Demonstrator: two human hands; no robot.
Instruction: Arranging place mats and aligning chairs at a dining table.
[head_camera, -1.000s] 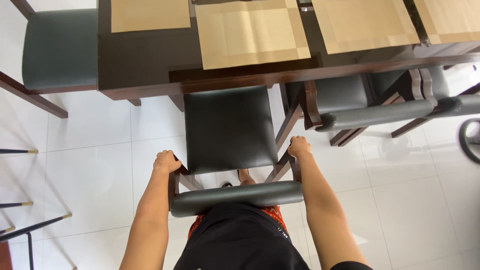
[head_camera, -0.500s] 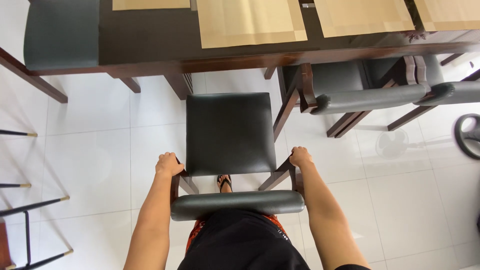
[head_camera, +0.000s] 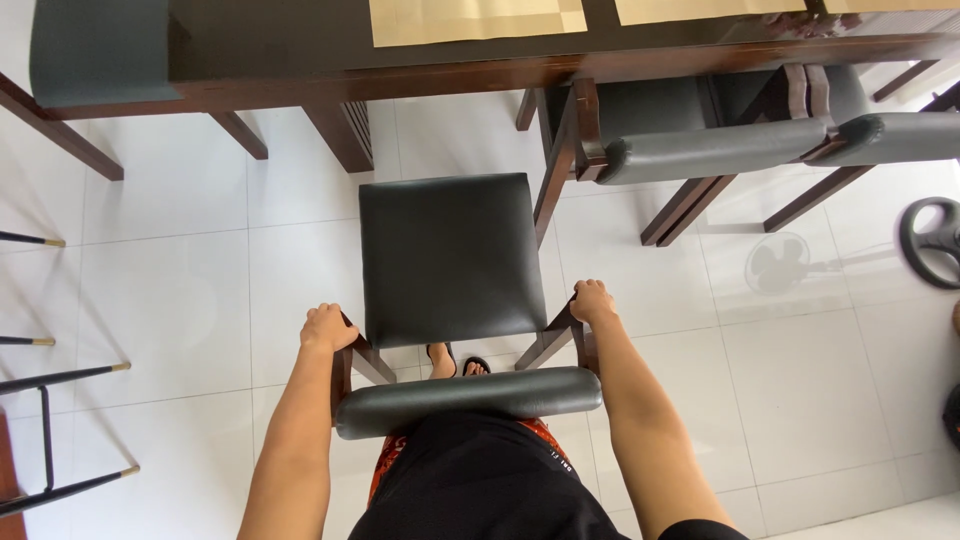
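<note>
Both hands, left hand and right hand, are gripping the dark-cushioned wooden chair, standing clear of the dark wooden table's near edge.

Single head-worn camera, aimed steeply downward from above the person's torso. It faces forward toward the table at the top edge. The chair lies close below, centred; white floor tiles fill the surroundings.

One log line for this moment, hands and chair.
left hand: grips chair back post | right hand: grips other post | chair: clear of table
</note>
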